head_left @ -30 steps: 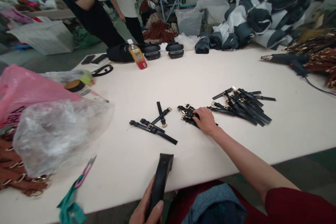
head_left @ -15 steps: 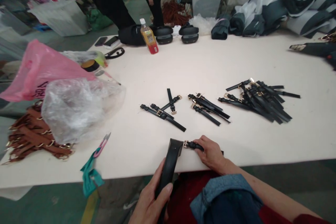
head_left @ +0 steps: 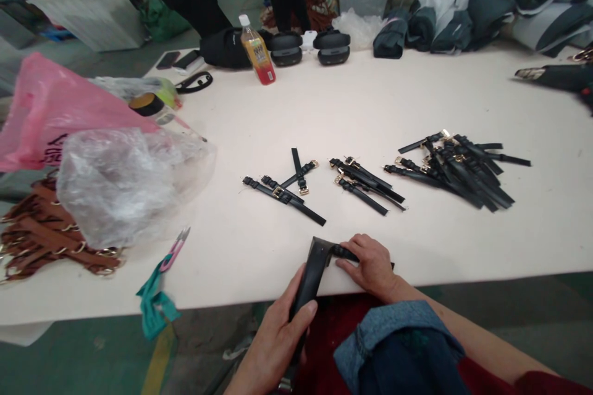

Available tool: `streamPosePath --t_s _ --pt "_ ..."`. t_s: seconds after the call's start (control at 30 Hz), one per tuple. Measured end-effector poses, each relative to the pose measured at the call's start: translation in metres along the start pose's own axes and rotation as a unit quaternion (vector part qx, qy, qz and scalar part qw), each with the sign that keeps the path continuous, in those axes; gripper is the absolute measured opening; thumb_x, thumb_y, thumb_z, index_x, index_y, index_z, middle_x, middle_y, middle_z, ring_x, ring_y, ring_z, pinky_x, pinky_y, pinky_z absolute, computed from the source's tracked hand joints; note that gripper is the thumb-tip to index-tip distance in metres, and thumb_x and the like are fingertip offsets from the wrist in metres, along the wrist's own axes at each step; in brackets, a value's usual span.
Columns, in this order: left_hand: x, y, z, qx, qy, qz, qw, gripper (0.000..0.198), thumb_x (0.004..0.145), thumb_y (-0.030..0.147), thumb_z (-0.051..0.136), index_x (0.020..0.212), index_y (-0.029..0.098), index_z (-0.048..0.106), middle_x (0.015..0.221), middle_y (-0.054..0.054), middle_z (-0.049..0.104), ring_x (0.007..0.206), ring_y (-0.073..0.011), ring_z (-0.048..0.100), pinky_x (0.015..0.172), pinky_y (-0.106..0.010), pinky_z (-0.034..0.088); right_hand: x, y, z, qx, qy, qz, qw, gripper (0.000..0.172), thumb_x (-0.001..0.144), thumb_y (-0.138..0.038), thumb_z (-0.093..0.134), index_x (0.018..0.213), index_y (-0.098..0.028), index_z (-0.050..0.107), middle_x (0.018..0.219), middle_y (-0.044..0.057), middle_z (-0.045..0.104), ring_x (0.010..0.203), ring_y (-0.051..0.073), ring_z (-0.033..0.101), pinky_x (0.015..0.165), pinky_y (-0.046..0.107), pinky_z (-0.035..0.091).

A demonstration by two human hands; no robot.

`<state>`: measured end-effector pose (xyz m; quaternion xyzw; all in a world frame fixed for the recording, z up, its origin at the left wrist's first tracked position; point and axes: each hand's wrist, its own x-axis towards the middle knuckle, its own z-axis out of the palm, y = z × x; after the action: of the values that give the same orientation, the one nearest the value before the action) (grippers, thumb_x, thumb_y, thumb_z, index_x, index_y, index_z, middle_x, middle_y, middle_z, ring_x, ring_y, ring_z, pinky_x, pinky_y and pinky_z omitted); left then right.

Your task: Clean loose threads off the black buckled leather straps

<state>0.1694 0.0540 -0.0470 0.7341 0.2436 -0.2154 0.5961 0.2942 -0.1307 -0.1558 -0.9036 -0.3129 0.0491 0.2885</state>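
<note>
My left hand is closed around a wide black strap that slants up over the table's front edge. A bit of metal shows at its lower end, below the hand. Just to the right, my right hand pinches a narrow black buckle strap against the table. The wide strap's upper end overlaps or meets the narrow strap's left end, so its buckle is hidden. Beyond my hands lie a few loose buckle straps, a small group of buckle straps and a larger heap of buckle straps.
Pink-handled snips with a teal cloth strip lie at the front left edge. Brown straps, a clear plastic bag and a pink bag are farther left. A drink bottle stands at the back; people stand beyond.
My left hand has moved up and right with the wide strap. Its top end now covers the narrow strap's buckle, which showed before. The view has shifted slightly.
</note>
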Motion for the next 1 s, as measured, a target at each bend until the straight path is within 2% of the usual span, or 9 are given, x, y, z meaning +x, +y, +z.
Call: streamPosePath --t_s 0.07,0.13,0.43,0.7,1.0 --pt "0.004 0.006 0.001 -0.016 -0.016 -0.029 0.999 0.071 0.088 0.049 0.047 0.149 0.024 0.019 0.067 0.001 0.057 0.048 -0.0146 0.054 0.045 -0.025 0.046 0.002 0.002 0.004 -0.001 0.014 0.002 1.000 0.018 0.082 -0.037 0.065 0.094 -0.023 0.065 0.085 0.004 0.060 0.083 0.021 0.054 0.071 0.032 0.038" --pt "0.006 0.010 0.003 -0.025 -0.021 -0.035 0.999 0.073 0.088 0.049 0.048 0.149 0.024 0.017 0.063 0.004 0.052 0.043 -0.0119 0.050 0.042 -0.023 0.043 0.003 0.003 0.007 0.005 0.025 0.003 1.000 0.014 0.082 -0.034 0.065 0.090 -0.023 0.065 0.083 0.003 0.060 0.081 0.020 0.054 0.071 0.031 0.038" --pt "0.004 0.008 0.000 -0.064 -0.038 -0.028 0.997 0.073 0.088 0.051 0.047 0.149 0.024 0.017 0.062 0.004 0.052 0.043 -0.0111 0.049 0.041 -0.021 0.041 0.010 0.011 0.000 0.046 0.004 -0.059 0.997 0.009 0.072 -0.022 0.062 0.081 -0.020 0.061 0.078 0.003 0.057 0.078 0.019 0.053 0.069 0.029 0.040" --pt "0.005 0.008 -0.003 -0.074 -0.047 -0.028 0.996 0.074 0.088 0.051 0.048 0.149 0.023 0.017 0.061 0.003 0.053 0.043 -0.0119 0.050 0.041 -0.021 0.041 0.008 0.008 -0.005 0.048 0.000 -0.047 0.998 0.010 0.069 -0.019 0.059 0.079 -0.020 0.058 0.077 0.003 0.054 0.076 0.019 0.052 0.068 0.029 0.040" --pt "0.004 0.010 -0.006 -0.078 -0.045 -0.029 0.996 0.072 0.088 0.048 0.048 0.148 0.023 0.018 0.061 0.003 0.053 0.044 -0.0121 0.051 0.042 -0.021 0.041 0.001 0.011 -0.009 0.060 0.007 -0.051 0.997 0.012 0.072 -0.019 0.055 0.084 -0.020 0.058 0.080 0.005 0.055 0.078 0.020 0.052 0.071 0.031 0.043"
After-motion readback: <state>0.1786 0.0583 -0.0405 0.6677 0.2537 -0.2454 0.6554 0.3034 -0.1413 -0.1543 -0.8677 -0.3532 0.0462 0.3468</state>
